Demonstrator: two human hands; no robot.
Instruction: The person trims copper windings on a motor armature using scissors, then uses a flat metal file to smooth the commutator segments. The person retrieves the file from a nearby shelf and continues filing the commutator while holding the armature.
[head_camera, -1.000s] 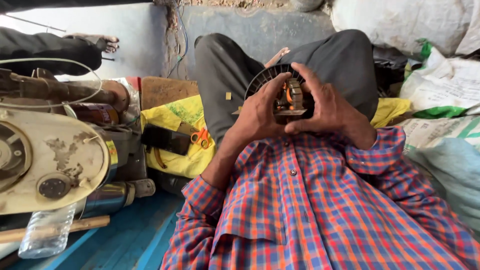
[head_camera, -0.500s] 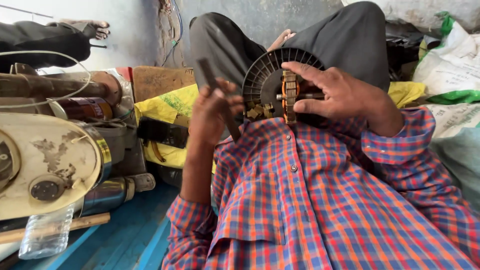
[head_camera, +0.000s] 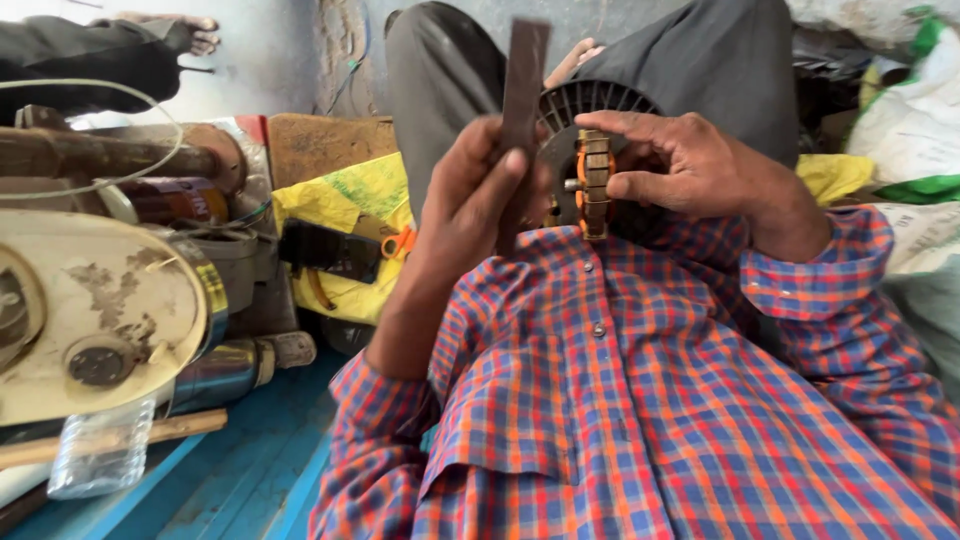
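Note:
My right hand (head_camera: 690, 165) grips a round dark ribbed motor part (head_camera: 600, 110) with an orange and brass wound core (head_camera: 592, 180), held up over my checked shirt. My left hand (head_camera: 470, 195) is closed on a flat dark metal strip (head_camera: 522, 110), which stands nearly upright just left of the round part. The strip's lower end is hidden behind my fingers. Whether the strip touches the round part cannot be made out.
A cream motor housing (head_camera: 90, 320) and rusty cylinders (head_camera: 110, 155) crowd the left. A yellow bag (head_camera: 340, 210) with a black tool (head_camera: 330, 250) lies beyond. A clear plastic bottle (head_camera: 100, 455) rests on blue boards (head_camera: 250, 480). Another person's foot (head_camera: 175, 25) shows top left.
My left hand let go of the round part, took the dark metal strip and raised it upright beside the part. My right hand keeps holding the part.

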